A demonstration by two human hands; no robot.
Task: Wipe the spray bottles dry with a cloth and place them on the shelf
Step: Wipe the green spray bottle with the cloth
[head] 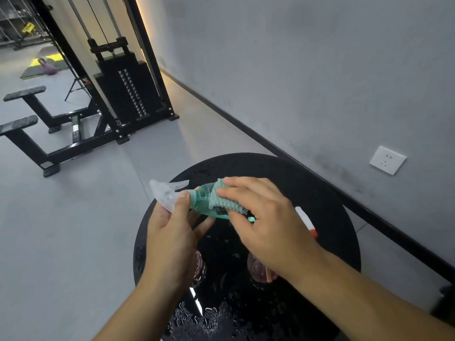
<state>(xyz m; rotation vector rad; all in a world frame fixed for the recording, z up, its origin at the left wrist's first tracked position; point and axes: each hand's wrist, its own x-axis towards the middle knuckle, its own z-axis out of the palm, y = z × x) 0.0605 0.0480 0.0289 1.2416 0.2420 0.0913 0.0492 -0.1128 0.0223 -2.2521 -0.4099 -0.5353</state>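
Note:
I hold a small teal spray bottle (200, 201) sideways above the round black table (320, 193). Its clear trigger head (167, 193) points left. My left hand (172, 232) grips the bottle at the neck, thumb on the trigger head. My right hand (261, 217) presses a teal cloth (225, 198) around the bottle's body, fingers curled over it. A second sprayer with a white and red nozzle (306, 222) lies on the table behind my right wrist, mostly hidden.
The table top is wet, with water drops (197, 316) near its front edge. Two purplish objects (258, 269) lie on it under my arms. A grey wall with a white socket (387, 159) stands right. A black cable machine (128, 87) and benches stand at far left.

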